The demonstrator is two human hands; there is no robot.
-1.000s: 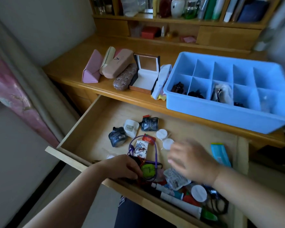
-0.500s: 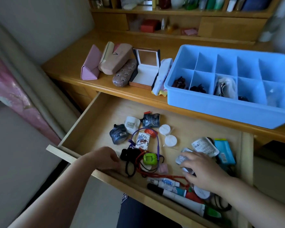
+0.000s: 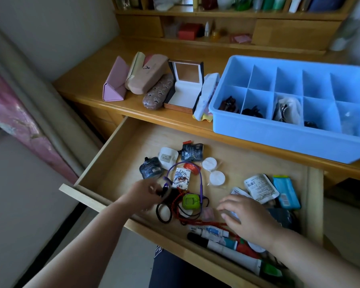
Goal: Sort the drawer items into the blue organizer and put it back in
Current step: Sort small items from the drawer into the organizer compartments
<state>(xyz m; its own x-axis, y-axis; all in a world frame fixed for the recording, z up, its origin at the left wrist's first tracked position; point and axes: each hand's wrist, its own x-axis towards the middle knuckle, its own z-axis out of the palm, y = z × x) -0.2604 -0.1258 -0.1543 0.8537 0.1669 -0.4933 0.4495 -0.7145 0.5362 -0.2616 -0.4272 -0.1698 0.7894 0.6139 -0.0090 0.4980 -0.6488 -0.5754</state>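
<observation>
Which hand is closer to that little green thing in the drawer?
Left. The left hand is just left of the green thing, pinching something dark by the purple cord. The right hand lies farther off to its right, on packets.

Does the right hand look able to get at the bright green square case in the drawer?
Probably yes: the right hand lies just beside the bright green square case, whose top is exposed, though a purple cord loops around it.
</observation>
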